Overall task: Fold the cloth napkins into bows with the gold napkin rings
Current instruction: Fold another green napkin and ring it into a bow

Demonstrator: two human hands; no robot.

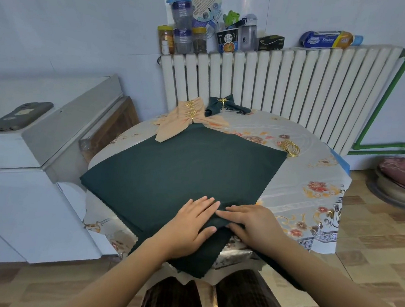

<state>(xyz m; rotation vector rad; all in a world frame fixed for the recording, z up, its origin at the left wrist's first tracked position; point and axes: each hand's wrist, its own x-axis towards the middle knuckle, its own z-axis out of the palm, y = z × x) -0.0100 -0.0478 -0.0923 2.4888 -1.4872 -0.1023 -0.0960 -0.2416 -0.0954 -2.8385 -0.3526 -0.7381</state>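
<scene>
At the near edge of the tabletop (302,163), 2 hands are laid on a dark green napkin (183,166). The left hand (189,224) is spread flat, fingers straight and pressed on the cloth, with the thumb set along a raised fold. The right hand (251,222) is pressed down just beside it, fingers extended toward the left hand, while the thumb is tucked under the lifted edge, so that the fold is pinched lightly between thumb and fingers. The fingertips of the 2 hands are almost touching.

The napkin is a large square of matte woven fabric with pinked, zigzag edges; it is laid diagonally across the round tabletop, and its near corner is draped over the rim toward the person's lap. The tabletop is covered by a glossy cloth printed with red and orange flowers.

At the far side, peach napkin bows (190,120) are stacked, gathered by ornate gold rings, with 1 corner overlapping the green napkin. Just to their right a dark green bow (225,106) is seen, held by a gold ring. To the right, beside the napkin's far corner, a cluster of plain gold napkin rings (289,148) is lying.

Behind the tabletop a white ribbed radiator (289,87) is mounted, with jars and packets on top.
</scene>
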